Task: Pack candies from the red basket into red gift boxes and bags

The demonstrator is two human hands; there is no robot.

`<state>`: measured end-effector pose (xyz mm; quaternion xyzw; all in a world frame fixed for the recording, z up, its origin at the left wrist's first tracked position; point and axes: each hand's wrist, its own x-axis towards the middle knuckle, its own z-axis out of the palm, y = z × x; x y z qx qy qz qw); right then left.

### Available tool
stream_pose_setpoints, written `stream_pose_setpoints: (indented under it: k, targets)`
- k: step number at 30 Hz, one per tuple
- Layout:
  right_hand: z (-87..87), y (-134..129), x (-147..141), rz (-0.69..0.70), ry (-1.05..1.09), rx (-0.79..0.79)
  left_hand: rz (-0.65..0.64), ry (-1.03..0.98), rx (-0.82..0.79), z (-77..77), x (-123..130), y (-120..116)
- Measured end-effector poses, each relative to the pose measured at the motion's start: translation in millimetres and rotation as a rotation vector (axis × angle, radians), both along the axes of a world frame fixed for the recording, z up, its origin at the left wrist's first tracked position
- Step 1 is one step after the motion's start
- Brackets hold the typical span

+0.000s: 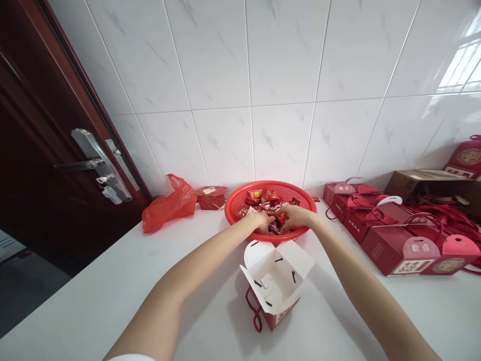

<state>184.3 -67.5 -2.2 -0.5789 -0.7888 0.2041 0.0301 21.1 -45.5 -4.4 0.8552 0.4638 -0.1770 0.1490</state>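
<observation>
I have both hands down in the red basket (240,198), buried among the wrapped candies (263,198). My left hand (263,222) is curled over the pile at the near edge, fingers bent into the wrappers; my right hand (295,218) sits just beside it, almost touching, fingers likewise closed down on candies. I cannot tell exactly how many pieces either hand has hold of, only that both are grasping into the heap and not lying flat.

Just below my hands, on the near side, stands an open gift box (276,281), flaps spread wide, its white inside showing, red cord handle hanging at its left. Off beyond my right hand lie rows of closed red boxes (394,245). Out past my left hand sit a small red box (211,197) and a crumpled red plastic bag (169,206), all on the white counter (93,301).
</observation>
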Motion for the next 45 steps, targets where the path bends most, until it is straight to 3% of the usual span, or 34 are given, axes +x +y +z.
stream_pose_setpoints:
  k: [4, 12, 17, 22, 26, 30, 36, 39, 45]
  targets:
    - [-1.4, 0.6, -1.8, -0.014, -0.084, -0.023, -0.051, 0.064, 0.000, 6.2, -2.6, -0.3]
    - [-5.8, -1.6, -1.9, -0.077, -0.052, 0.033, 0.033, -0.190, 0.000, 2.6, -32.9, 27.7]
    - [-9.6, -0.2, 1.6, -0.124, 0.065, 0.114, 0.178, -0.707, -0.039, -2.0, -48.3, 33.9]
    - [-11.6, 1.4, 7.1, -0.112, 0.340, 0.134, 0.299, -1.095, -0.281, -1.1, -52.1, 26.8]
    - [-13.2, 1.8, 8.9, -0.095, 0.604, 0.094, 0.252, -1.136, -0.301, 0.7, -49.3, 23.0]
    - [-14.9, 2.2, 6.6, -0.130, 0.741, 0.075, 0.247, -1.104, -0.216, 0.7, -46.6, 23.4]
    - [-17.2, 3.0, 8.1, -0.116, 0.927, -0.007, 0.256, -1.045, -0.245, 1.4, -47.4, 22.3]
    - [-18.3, 3.1, 10.2, -0.135, 0.990, 0.007, 0.297, -1.109, -0.268, 2.3, -47.0, 22.4]
    - [-19.4, 3.6, 11.6, -0.135, 0.981, 0.072, 0.249, -1.199, -0.290, -0.4, -46.9, 27.4]
